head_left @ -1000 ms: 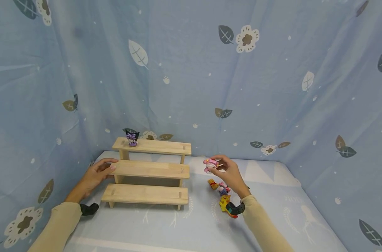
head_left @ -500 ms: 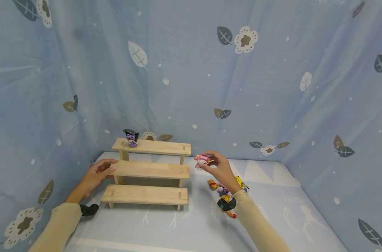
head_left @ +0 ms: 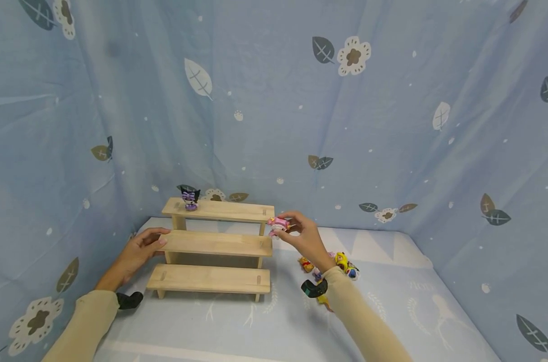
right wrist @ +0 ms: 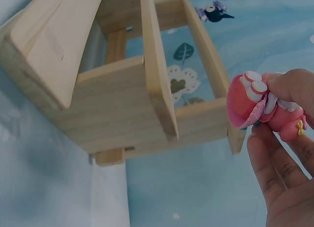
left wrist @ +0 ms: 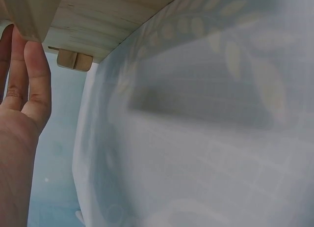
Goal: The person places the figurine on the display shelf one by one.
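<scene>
In the head view my right hand (head_left: 303, 239) pinches a small pink and white figurine (head_left: 278, 226) between thumb and fingers, beside the right end of the top step. The right wrist view shows the pink figurine (right wrist: 265, 106) lying tilted, its white feet facing the camera. My left hand (head_left: 143, 251) holds the left end of the middle step of a three-step wooden stand (head_left: 217, 243). In the left wrist view its fingers (left wrist: 37, 70) reach up against the wood. On the top step, at the left, stands a purple and black figurine (head_left: 190, 198).
Several small figurines lie right of the stand, partly hidden by the right forearm; among them are an orange one (head_left: 306, 264) and a yellow one (head_left: 341, 261). Blue patterned cloth (head_left: 274, 125) hangs behind and at both sides. Pale blue cloth (head_left: 201, 327) covers the surface.
My right hand has moved left and slightly up with the pink figurine, from above the loose figurines to the stand's right end. The left hand stays at the middle step.
</scene>
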`<state>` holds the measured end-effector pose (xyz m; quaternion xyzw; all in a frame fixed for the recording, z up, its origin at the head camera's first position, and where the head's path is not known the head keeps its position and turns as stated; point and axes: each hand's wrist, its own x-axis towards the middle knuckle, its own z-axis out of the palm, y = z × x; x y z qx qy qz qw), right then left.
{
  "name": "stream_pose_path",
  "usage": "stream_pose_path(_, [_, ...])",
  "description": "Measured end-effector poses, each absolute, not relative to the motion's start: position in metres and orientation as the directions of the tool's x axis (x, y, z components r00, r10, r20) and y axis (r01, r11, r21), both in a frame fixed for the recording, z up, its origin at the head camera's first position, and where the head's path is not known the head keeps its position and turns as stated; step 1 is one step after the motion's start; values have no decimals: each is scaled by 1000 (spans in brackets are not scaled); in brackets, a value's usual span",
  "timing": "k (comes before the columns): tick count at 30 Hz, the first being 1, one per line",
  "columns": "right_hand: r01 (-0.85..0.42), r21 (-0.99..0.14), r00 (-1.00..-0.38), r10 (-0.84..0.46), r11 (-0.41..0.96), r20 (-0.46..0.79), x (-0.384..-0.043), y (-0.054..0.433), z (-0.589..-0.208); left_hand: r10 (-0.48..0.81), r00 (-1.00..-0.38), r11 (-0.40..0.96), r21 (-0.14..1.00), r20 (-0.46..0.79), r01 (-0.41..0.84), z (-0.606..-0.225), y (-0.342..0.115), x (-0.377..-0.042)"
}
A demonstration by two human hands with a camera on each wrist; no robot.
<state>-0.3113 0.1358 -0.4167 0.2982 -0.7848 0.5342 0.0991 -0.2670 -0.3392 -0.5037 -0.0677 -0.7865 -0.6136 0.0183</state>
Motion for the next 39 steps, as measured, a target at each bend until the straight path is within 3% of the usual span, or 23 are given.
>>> stream_pose_path(14, [-642, -745, -743, -386, 181, 546, -307, 95, -397, 97, -987, 218, 964, 131, 149, -508, -342, -271])
stream_pose_path(21, [-639, -748, -745, -386, 178, 545, -297, 79, -381, 98, -987, 210, 967, 127, 145, -505, -340, -269])
stream_pose_path(39, [-674, -718, -708, -429, 173, 561, -338, 32, -398, 93, -988, 185, 973, 126, 141, -506, -340, -271])
